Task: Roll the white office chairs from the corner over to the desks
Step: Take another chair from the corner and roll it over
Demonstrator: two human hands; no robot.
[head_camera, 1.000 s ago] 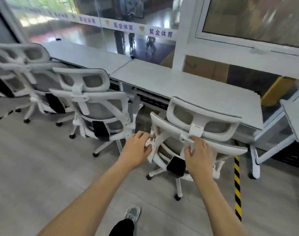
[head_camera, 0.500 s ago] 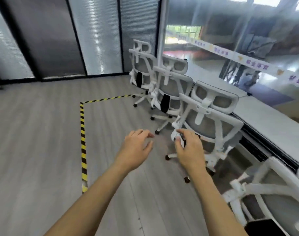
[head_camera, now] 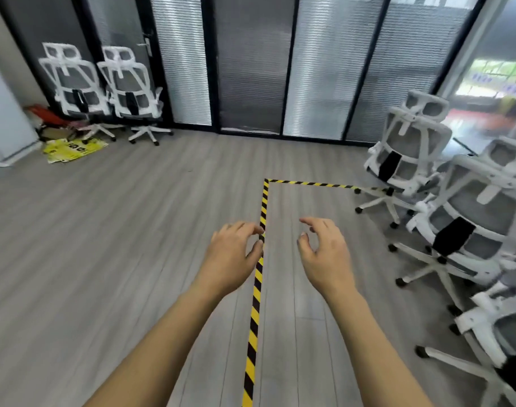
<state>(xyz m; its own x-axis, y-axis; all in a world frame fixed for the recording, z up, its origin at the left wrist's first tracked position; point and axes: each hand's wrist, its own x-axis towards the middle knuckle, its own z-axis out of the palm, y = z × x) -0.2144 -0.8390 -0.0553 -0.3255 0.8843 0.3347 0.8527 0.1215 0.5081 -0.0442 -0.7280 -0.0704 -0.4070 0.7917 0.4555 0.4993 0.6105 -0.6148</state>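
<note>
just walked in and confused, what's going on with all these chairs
A person is moving white office chairs across the room. Right now both hands are empty: the left hand and right hand hang open over the striped floor tape. Two wrapped chairs wait in the far corner by the glass wall, beside some flattened cardboard. Several other chairs stand in a row on the right.

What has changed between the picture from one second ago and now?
Both hands let go of the chair back at the desk: the left hand and right hand now hang open over the striped floor tape. The view turned left toward the two wrapped chairs. Those have not yet been rolled over.
</note>
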